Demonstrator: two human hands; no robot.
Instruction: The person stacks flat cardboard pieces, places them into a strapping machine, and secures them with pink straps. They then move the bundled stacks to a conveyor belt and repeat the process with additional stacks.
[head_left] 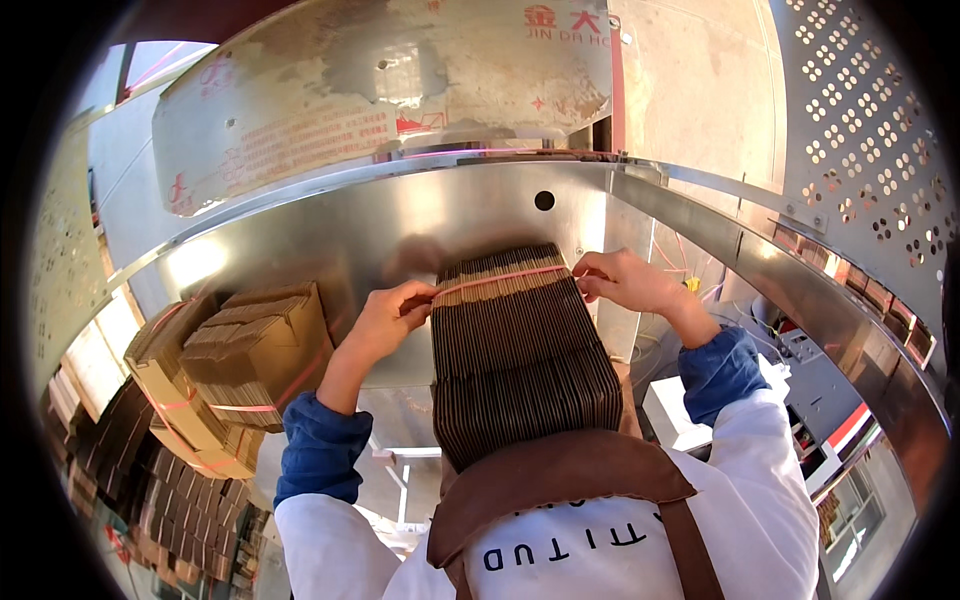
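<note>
In front of me stands a thick bundle of folded brown cardboard [515, 350], its many edges packed side by side and its near end close to my apron [560, 465]. A pink strap [500, 280] runs across the far part of the bundle. My left hand [392, 315] pinches the strap at the bundle's left edge. At the right edge my right hand [622, 283] is also closed on the strap, fingertips against the cardboard side. The underside of the bundle and the rest of the strap are hidden.
Strapped cardboard bundles [250, 355] sit to the left on the metal surface. Stacked cardboard [190, 510] fills the lower left. A steel back panel [470, 205] with a round hole rises behind the bundle. Right of it are a metal rail [770, 265], wires and a grey machine [815, 375].
</note>
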